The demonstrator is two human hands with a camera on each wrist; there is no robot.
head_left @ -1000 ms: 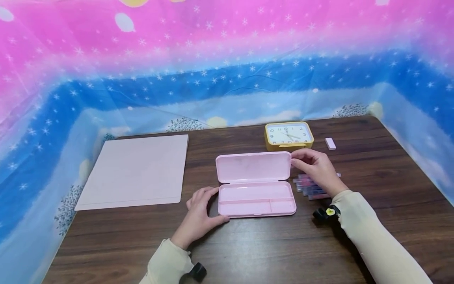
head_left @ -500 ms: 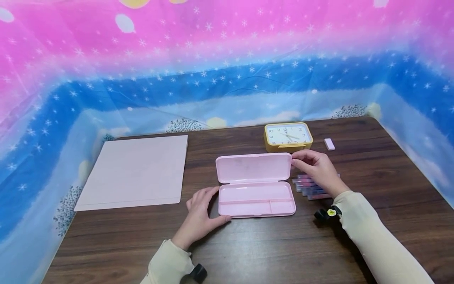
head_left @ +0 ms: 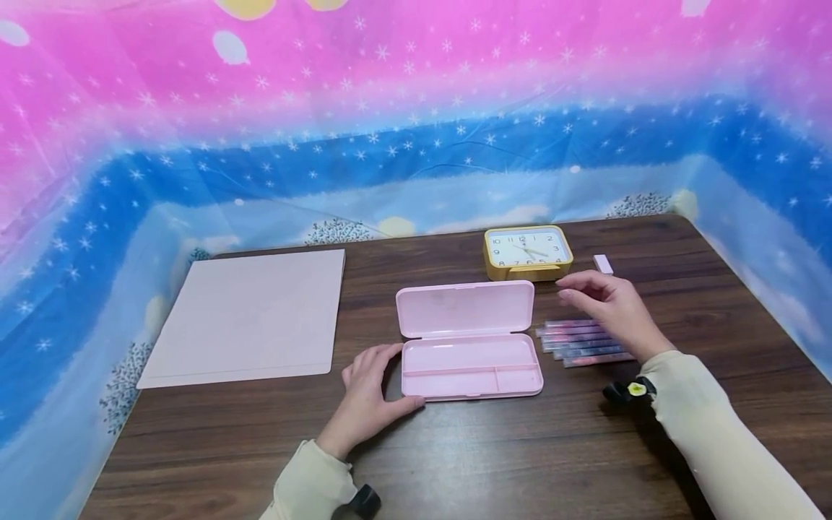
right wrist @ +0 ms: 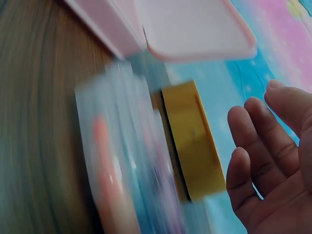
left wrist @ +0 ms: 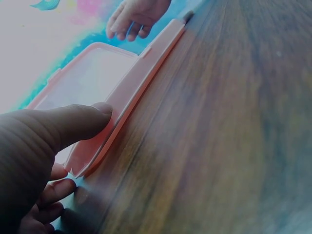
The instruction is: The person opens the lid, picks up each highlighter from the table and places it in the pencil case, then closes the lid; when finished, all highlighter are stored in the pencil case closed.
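1. Drawn rightward off the raised lid [head_left: 464, 309] with the right hand [head_left: 617, 312]; now relaxed in grip, holding nothing, near the pens [head_left: 575, 338].
2. Gripping, with left hand [head_left: 360, 404], the near-left corner of the pink case [head_left: 471, 365]; set open mid-table [head_left: 494, 455].
3. Could skid if nudged at the lid; moulded in smooth plastic, rounded at corners.
4. Could scatter pens by brushing low; slim, clear, straight-barrelled.

In the head view the right hand [head_left: 616, 310] hides the 3 o'clock ends of some pens [head_left: 572, 339]; its sleeve [head_left: 711, 422] is cut off at 4 o'clock. The right wrist view blurs the pens and cuts off the pencil case [right wrist: 195, 29] at 12 o'clock.
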